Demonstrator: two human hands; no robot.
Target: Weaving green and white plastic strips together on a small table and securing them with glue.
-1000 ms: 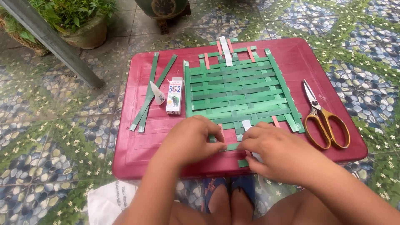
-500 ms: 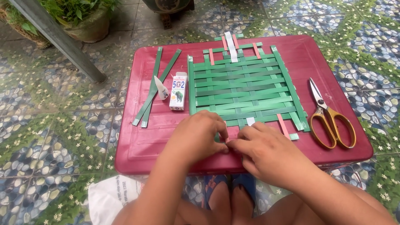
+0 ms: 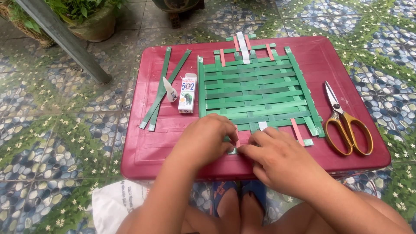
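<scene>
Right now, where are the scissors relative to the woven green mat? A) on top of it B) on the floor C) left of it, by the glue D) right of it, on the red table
D: the scissors lie on the red table to the right of the woven green mat, clear of both hands.

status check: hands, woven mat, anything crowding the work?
Left hand, right hand pinching strip ends at green woven mat near edge. Scissors right, glue box left, both apart.
</scene>
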